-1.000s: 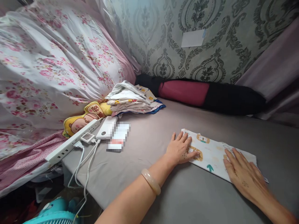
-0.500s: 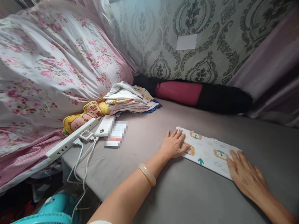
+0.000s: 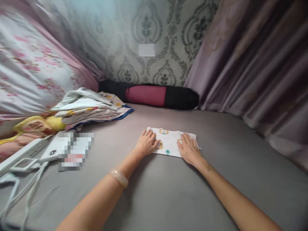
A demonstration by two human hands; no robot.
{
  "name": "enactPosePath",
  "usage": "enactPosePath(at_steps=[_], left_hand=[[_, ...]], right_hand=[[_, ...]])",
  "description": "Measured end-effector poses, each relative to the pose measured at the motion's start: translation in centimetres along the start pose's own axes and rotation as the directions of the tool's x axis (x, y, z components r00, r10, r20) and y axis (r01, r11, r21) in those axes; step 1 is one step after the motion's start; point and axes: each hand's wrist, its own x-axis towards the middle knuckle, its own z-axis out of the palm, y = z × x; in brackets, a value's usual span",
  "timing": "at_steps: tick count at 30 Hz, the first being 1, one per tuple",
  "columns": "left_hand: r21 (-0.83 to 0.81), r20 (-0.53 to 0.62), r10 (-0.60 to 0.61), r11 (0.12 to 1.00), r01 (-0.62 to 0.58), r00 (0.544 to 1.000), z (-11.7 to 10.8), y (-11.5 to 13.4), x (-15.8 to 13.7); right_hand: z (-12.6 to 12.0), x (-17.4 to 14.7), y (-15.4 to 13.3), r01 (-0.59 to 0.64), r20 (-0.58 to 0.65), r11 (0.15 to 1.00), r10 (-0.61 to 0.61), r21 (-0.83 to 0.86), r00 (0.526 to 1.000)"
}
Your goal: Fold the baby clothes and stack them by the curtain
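Note:
A folded white cloth (image 3: 169, 142) printed with orange lion faces and a green arrow lies flat on the grey sheet (image 3: 154, 189). On its left end rests my left hand (image 3: 147, 142), palm down with the fingers spread. My right hand (image 3: 190, 148) lies flat on the right part of the cloth, fingers stretched out and a little apart. A pale bangle (image 3: 119, 178) circles my left forearm. Neither hand grips the cloth; both press on its top.
Left of the hands sits a pile of folded cloths (image 3: 90, 107). Nearer are a blurred-out phone (image 3: 77, 152), a white power bank (image 3: 56, 147), a power strip (image 3: 22, 155) with cables, and a yellow cushion (image 3: 33, 125). A black and red bolster (image 3: 145, 95) lies along the wall.
The view has turned right, so everything appears further left. My right hand has moved inward from the cloth's right edge onto its top. My left hand stays on the left end.

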Motion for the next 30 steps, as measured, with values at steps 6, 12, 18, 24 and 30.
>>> enactPosePath(at_steps=[6,12,18,24,30], left_hand=[[0.063,0.082,-0.068,0.996,0.063,0.994,-0.4,1.1,1.8],[0.057,0.063,-0.093,0.994,0.089,0.994,-0.1,1.2,3.1],[0.055,0.058,-0.083,0.995,0.080,0.995,0.8,0.4,3.6],[-0.018,0.173,-0.112,0.993,0.117,0.979,2.0,0.0,4.0],[-0.040,0.174,-0.109,0.992,0.117,0.979,1.8,-0.1,4.1]], right_hand=[[-0.6,-0.8,0.1,-0.027,0.058,0.992,0.019,0.123,0.998],[-1.1,-0.3,1.0,-0.098,0.101,0.984,0.084,0.147,0.991],[-0.7,0.1,1.8,-0.140,0.105,0.980,0.126,0.142,0.986],[-1.8,1.0,3.0,-0.040,-0.002,0.997,0.041,0.069,0.999],[-1.4,2.8,4.0,-0.053,0.005,0.995,0.053,0.086,0.999]])
